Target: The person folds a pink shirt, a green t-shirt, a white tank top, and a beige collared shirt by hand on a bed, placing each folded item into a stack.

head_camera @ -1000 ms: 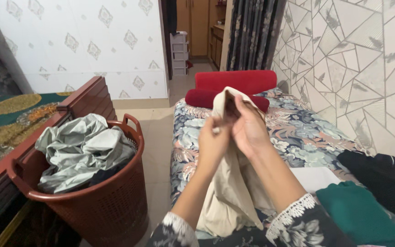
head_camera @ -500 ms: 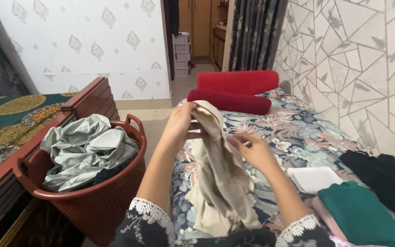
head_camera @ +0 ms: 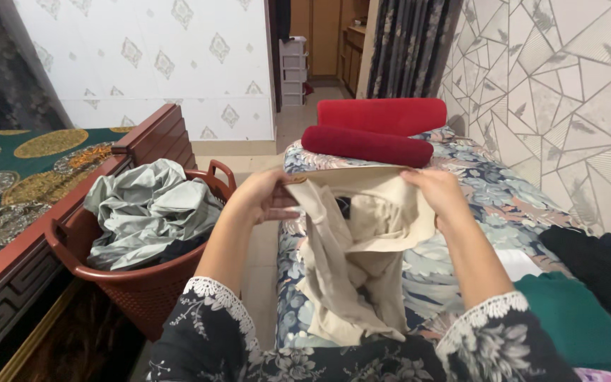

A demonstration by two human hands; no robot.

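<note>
Beige cotton garment (head_camera: pixel 358 247) stretched by its top edge, left hand (head_camera: pixel 266 197) and right hand (head_camera: pixel 436 192) fingers pinching opposite ends; likely spreading step, then laying flat on floral bed (head_camera: pixel 489 191).

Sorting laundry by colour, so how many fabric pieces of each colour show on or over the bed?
Red bolsters: 2
Beige garment, held by left hand and right hand: 1
Green cloth: 1
Black cloth: 1
White cloth: 1
Total: 6

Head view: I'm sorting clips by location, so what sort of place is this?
Most likely a home bedroom. A bed with a floral sheet carries red bolster pillows, a red laundry basket of grey cloth stands beside it, and both hands, left and right, hold up a beige garment.
</note>
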